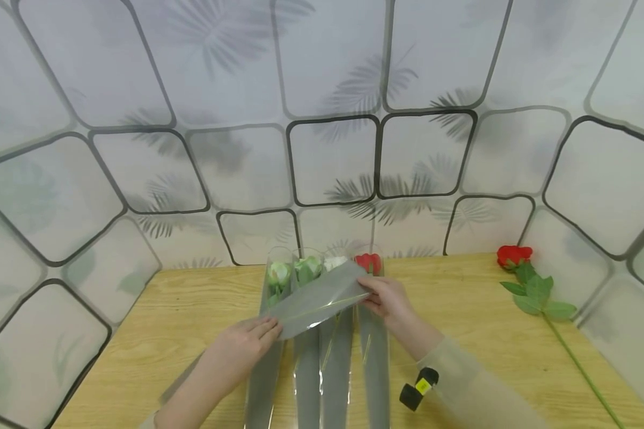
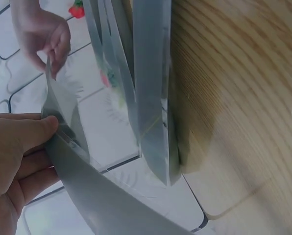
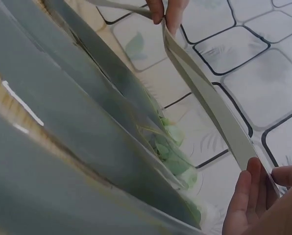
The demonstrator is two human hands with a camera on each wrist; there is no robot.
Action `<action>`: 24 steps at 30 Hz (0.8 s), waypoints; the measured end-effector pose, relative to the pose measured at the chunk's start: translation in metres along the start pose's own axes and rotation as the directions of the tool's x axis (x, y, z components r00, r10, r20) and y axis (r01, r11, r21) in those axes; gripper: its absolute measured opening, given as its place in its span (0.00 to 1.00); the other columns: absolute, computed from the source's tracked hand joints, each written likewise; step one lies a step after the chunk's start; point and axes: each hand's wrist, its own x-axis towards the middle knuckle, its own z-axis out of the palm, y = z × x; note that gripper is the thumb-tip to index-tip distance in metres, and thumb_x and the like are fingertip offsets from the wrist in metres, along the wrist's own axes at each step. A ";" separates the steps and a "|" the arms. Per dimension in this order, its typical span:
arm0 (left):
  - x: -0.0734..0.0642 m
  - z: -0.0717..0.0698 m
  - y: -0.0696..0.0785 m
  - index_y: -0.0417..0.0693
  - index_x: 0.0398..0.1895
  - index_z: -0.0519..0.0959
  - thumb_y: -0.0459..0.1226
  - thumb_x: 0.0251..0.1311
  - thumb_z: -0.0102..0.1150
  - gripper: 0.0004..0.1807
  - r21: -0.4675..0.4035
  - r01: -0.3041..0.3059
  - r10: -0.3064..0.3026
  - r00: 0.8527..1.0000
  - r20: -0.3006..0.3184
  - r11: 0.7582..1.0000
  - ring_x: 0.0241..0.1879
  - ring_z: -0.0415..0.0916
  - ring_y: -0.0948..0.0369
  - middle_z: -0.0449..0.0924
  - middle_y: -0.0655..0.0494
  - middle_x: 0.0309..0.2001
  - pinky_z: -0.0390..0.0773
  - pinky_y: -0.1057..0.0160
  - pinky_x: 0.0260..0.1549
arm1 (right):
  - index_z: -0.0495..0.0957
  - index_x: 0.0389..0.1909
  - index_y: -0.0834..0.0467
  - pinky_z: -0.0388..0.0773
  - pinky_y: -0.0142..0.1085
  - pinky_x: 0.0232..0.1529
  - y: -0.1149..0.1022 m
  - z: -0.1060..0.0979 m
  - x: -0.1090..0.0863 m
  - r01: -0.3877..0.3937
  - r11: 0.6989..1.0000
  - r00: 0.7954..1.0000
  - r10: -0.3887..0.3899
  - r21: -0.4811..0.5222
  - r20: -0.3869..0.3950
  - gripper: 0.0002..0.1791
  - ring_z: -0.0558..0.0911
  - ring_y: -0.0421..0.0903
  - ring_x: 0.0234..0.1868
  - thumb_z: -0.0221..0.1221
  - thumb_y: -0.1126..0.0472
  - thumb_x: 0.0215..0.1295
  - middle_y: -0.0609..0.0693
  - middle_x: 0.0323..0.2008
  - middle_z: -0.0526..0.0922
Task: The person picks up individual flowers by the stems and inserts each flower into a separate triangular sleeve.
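A long grey flower sleeve with a thin gold line is held slantwise above the table, across several wrapped flowers. My left hand pinches its lower left side between thumb and fingers; its tail end runs down behind my forearm. My right hand pinches the upper right end, as the right wrist view also shows. No flower is visible inside this sleeve. Beneath it, side by side in grey-and-clear sleeves, lie two pale green roses, a white flower partly covered, and a red flower.
A loose red rose with green leaves and a long stem lies at the right side of the wooden table. Patterned white panels rise behind and on both sides. A black strap hangs at my right sleeve.
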 end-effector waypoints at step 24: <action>0.043 0.019 0.015 0.40 0.54 0.85 0.42 0.61 0.77 0.22 -0.203 0.238 -0.201 0.961 0.189 0.950 0.53 0.90 0.50 0.89 0.44 0.56 0.90 0.54 0.51 | 0.84 0.45 0.75 0.88 0.32 0.39 0.015 -0.023 -0.037 0.083 0.945 0.985 -0.029 -0.316 0.171 0.13 0.85 0.38 0.34 0.62 0.65 0.73 0.48 0.37 0.85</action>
